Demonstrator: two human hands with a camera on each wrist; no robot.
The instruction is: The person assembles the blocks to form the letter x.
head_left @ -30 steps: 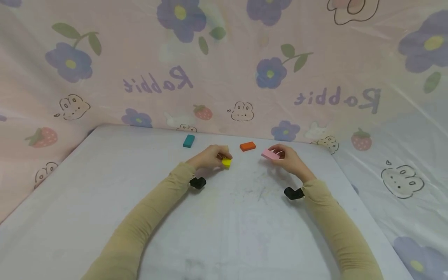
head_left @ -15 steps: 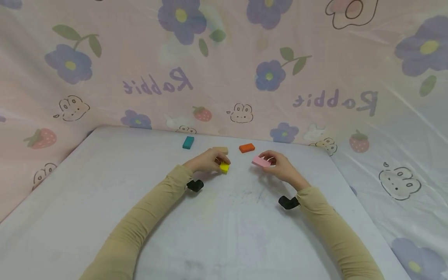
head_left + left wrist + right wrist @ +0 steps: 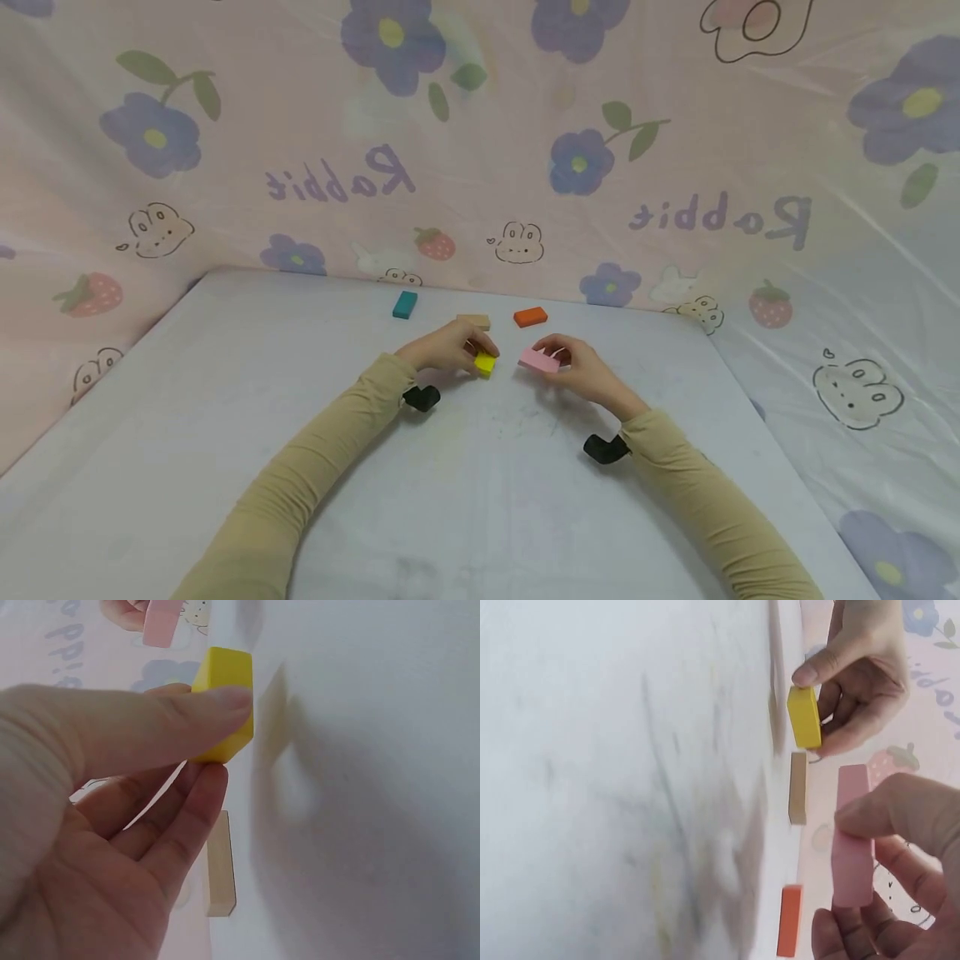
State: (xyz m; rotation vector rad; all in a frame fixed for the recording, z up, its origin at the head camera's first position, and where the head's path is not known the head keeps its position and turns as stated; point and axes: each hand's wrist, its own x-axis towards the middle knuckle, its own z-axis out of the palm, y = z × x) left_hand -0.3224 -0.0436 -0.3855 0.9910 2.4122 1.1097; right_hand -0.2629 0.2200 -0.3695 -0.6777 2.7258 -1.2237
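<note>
Thumb and fingers of the left hand [image 3: 450,346] pinch a yellow rectangular block [image 3: 485,364], and the right hand [image 3: 581,367] grips a pink rectangular block [image 3: 538,361] the same way; both blocks are raised off the white tabletop [image 3: 480,517], near each other but apart, in the gap between the hands. Just beyond the left hand lies a pale wooden block [image 3: 475,322]; an orange block [image 3: 530,317] lies beyond the gap, and a teal block [image 3: 405,305] farther off, beyond the left wrist. Nearer the person than the hands, the surface carries faint smudges [image 3: 525,421] and thin streaks. Past the hands and to either side rises a wrinkled pink printed sheet [image 3: 480,125] with purple flowers, strawberries, outlined rabbits and "Rabbit" in mirrored lettering.
</note>
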